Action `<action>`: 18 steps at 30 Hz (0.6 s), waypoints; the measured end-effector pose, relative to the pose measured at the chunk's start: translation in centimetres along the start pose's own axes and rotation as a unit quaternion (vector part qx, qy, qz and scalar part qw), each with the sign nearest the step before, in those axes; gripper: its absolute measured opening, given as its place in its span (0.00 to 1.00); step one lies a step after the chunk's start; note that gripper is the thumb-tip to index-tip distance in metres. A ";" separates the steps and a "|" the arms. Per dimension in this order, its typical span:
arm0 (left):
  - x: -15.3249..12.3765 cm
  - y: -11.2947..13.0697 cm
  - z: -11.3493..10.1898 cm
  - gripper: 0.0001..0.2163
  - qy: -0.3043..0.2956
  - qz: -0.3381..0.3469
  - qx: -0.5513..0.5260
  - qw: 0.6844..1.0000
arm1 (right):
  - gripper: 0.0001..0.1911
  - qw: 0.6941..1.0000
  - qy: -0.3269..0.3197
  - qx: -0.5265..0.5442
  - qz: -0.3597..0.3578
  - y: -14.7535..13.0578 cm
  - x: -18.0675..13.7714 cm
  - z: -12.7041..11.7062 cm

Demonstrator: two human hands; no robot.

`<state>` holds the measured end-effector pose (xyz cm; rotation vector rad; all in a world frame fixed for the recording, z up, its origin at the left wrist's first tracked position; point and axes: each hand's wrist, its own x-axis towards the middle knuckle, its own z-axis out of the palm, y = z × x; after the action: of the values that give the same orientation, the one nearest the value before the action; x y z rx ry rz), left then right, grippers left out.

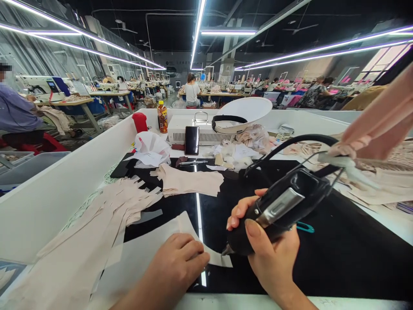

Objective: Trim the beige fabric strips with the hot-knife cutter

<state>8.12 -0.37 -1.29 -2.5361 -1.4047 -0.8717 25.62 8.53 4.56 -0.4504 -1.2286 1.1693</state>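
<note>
My right hand [274, 249] is closed around a black hand-held power tool [280, 206] with a metal plate on its side and a cable loop at its back. The tool's pointed metal tip touches the narrow end of a pale beige fabric piece [135, 254] on the black glossy board [338, 258]. My left hand [179, 262], fingers bent and close together, presses on that same piece, left of the tip; its fingertips are partly hidden. A pink cloth strip [371, 125] is tied to the tool's back end and runs up to the right.
Beige fabric pieces lie in a stack [190, 181] and a long pile [93, 219]; more fabric [383, 172] lies right. A teal clip-like thing [305, 227] rests beside my right hand. Behind stand a phone [192, 140], a white box [180, 127] and a bottle [162, 117].
</note>
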 end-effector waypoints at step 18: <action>0.1 -0.6 0.0 0.08 -0.018 -0.005 -0.009 1.000 | 0.16 0.999 -0.002 0.033 0.022 0.2 -1.2 2.1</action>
<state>7.66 0.03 -1.40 -2.5719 -1.4275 -0.8487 23.77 6.98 4.53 -0.4267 -1.1848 1.2451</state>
